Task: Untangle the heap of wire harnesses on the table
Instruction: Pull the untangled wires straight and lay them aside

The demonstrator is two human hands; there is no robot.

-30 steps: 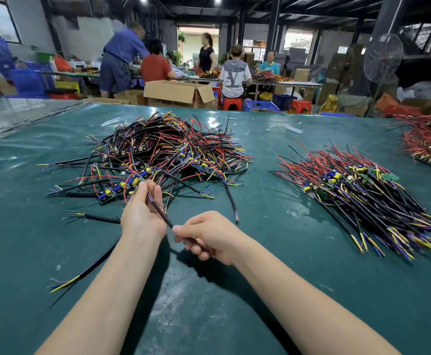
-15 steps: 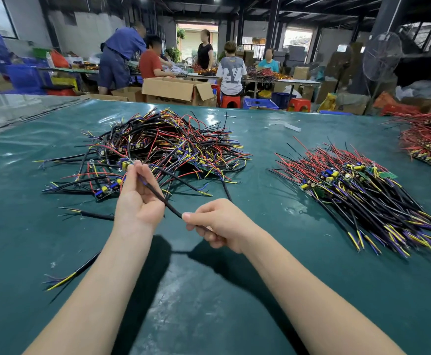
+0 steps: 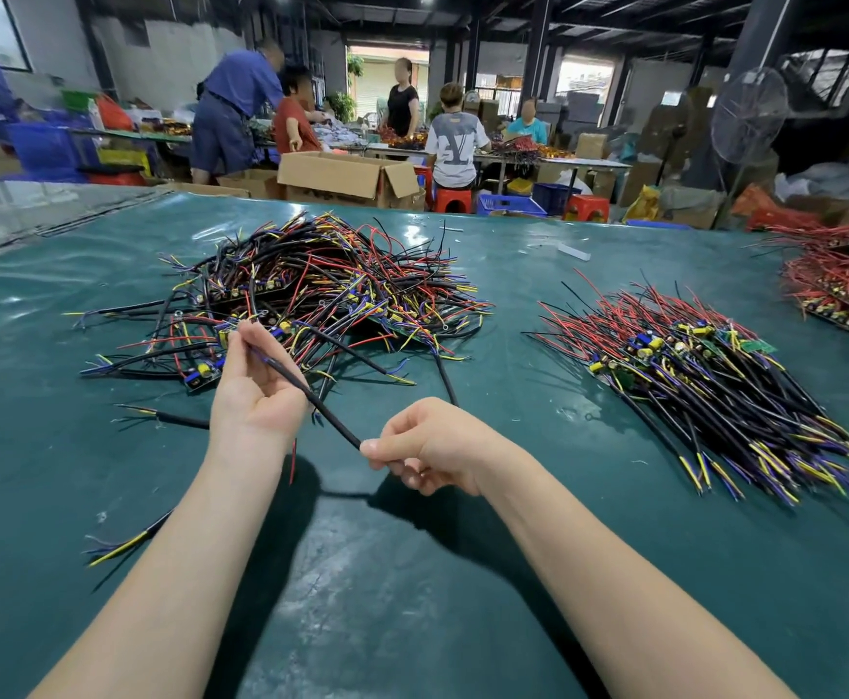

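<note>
The left hand pinches the far end of a black cable at the near edge of the tangled heap, which lies left of centre on the green table. The right hand, fingers curled, pinches the cable's near end. A tidier pile lies to the right. The cable seems free of the heap.

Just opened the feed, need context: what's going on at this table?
A person holds one black cable stretched between both hands. The left hand pinches its upper end by the tangled heap, and the right hand pinches its lower end. A neater pile lies to the right on the green table. Most of the heap looks unsorted.
</note>
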